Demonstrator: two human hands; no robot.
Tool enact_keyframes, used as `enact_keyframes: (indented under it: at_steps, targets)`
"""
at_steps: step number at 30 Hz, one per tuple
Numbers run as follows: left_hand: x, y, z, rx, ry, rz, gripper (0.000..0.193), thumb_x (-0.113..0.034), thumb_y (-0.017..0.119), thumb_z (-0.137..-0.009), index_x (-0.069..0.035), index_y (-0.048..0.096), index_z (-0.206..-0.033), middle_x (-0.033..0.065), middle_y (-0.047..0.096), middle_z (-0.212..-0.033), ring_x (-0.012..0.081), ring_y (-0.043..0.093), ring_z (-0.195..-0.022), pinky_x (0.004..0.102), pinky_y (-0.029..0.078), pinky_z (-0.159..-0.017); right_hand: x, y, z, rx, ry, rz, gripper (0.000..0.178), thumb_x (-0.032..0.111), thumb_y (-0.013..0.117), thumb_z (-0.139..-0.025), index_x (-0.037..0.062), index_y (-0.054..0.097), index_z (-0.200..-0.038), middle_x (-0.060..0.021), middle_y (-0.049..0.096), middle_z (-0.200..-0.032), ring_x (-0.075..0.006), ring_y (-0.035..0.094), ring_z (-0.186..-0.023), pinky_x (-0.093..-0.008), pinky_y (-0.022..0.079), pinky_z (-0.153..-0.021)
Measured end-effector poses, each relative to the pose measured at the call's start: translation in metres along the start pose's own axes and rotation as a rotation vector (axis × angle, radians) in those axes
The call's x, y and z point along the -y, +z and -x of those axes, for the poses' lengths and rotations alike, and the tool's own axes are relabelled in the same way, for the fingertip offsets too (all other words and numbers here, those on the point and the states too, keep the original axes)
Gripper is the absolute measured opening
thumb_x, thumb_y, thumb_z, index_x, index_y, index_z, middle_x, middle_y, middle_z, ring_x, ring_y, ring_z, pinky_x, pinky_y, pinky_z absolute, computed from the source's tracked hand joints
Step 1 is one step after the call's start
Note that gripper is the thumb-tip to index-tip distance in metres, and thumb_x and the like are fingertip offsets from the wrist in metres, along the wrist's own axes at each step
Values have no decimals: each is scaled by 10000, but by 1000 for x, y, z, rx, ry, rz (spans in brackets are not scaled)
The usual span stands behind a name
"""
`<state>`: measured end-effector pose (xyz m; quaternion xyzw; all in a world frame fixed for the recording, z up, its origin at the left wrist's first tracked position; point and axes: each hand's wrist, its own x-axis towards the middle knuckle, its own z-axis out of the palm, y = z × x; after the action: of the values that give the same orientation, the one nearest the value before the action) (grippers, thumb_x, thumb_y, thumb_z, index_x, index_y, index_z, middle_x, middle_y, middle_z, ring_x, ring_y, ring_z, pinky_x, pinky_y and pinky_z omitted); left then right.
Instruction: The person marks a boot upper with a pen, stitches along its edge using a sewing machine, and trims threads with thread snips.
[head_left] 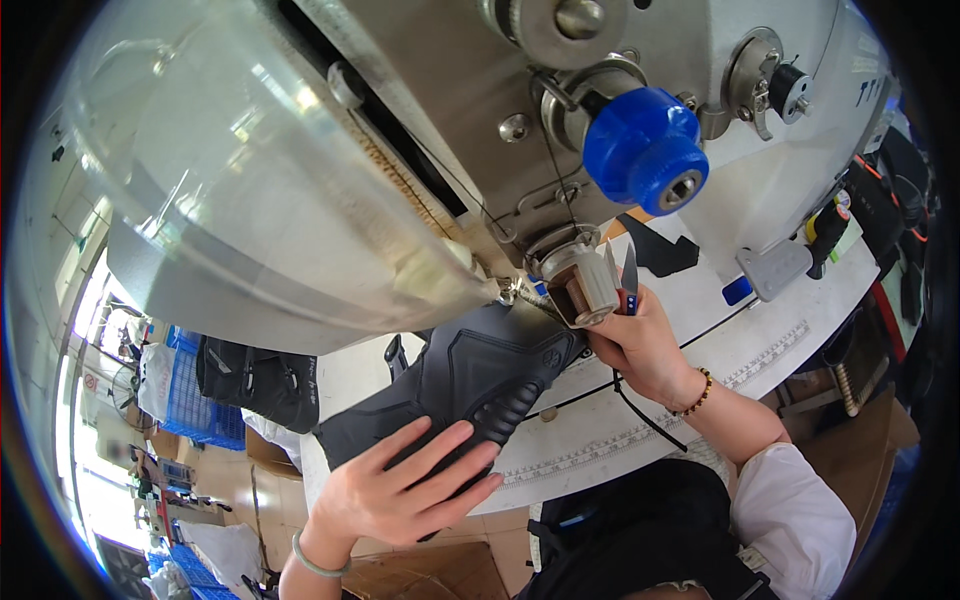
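A black moulded piece with a ribbed section and raised lines, like the upper of a boot, lies under the sewing machine's head. My left hand rests flat on its near-left part, fingers spread. My right hand is closed around small thread snips with a blue handle, blades pointing up. Its fingertips are at the far-right edge of the black piece, beside the machine's metal presser area. The needle point and the underside of the piece are hidden.
The sewing machine has a blue knob and a large clear cover on the left. A ruler strip runs along the white table. A black cut piece and a grey-handled tool lie right. Black boots stand left.
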<state>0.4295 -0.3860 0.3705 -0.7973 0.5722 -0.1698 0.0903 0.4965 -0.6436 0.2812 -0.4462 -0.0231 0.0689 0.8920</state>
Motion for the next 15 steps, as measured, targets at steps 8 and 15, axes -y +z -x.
enact_keyframes:
  at_steps: [8, 15]
  targets:
    - [-44, 56, 54, -553, -802, -219, 320, -214, 728, -752, -60, 639, -1018, 144, 621, -1033, 272, 607, -969, 398, 447, -862, 31, -25, -10, 163, 168, 454, 263, 212, 767, -788, 42, 618, -924, 66, 450, -570, -4, 341, -432, -197, 208, -378]
    - [-113, 118, 34, -1412, -1368, 678, 417, -253, 603, -820, 128, 589, -988, 142, 612, -983, 234, 570, -876, 318, 437, -791, 36, -29, -27, 398, 189, 574, 256, 109, 751, -776, 7, 670, -996, 18, 573, -625, -27, 401, -351, -192, 249, -332]
